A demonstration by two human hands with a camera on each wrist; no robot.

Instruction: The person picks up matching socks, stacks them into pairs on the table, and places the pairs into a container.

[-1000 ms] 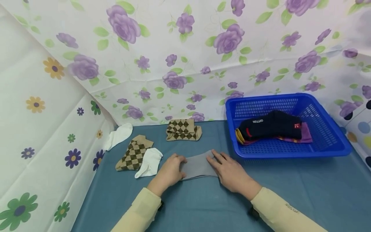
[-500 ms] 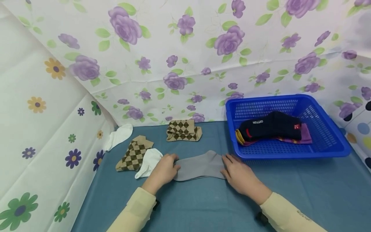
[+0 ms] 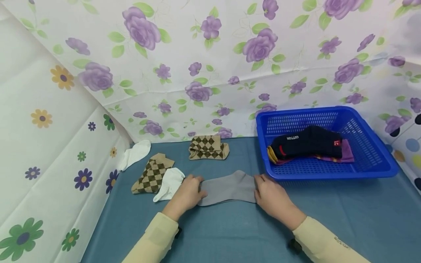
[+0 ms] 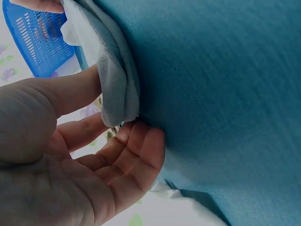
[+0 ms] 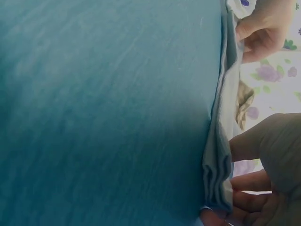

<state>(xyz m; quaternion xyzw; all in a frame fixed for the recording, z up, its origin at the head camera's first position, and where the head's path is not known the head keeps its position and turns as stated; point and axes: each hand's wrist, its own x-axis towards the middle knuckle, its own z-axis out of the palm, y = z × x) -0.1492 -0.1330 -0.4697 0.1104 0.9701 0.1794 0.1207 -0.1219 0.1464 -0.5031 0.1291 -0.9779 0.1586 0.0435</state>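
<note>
A stacked pair of grey socks (image 3: 228, 188) lies flat on the blue cloth, heels toward the back. My left hand (image 3: 185, 194) holds the toe end; the left wrist view shows its thumb on top of the socks (image 4: 121, 89) and its fingers curled at the tip. At the cuff end, my right hand (image 3: 273, 199) grips from the other side. Its thumb lies against the layered cuffs (image 5: 218, 179) in the right wrist view, with the fingers partly hidden beneath. Close by the left hand is a crumpled white sock (image 3: 169, 185).
A tan-and-brown checked sock (image 3: 152, 174) and another white sock (image 3: 135, 154) lie at the left. Folded checked socks (image 3: 208, 148) sit toward the back. Behind the right hand, a blue basket (image 3: 329, 175) holds dark socks (image 3: 307, 143) and purple ones (image 3: 347, 151).
Both hands have moved apart from the middle of the grey socks to their two ends, uncovering more of them. In the last half second the thumbs have moved in on the ends.
</note>
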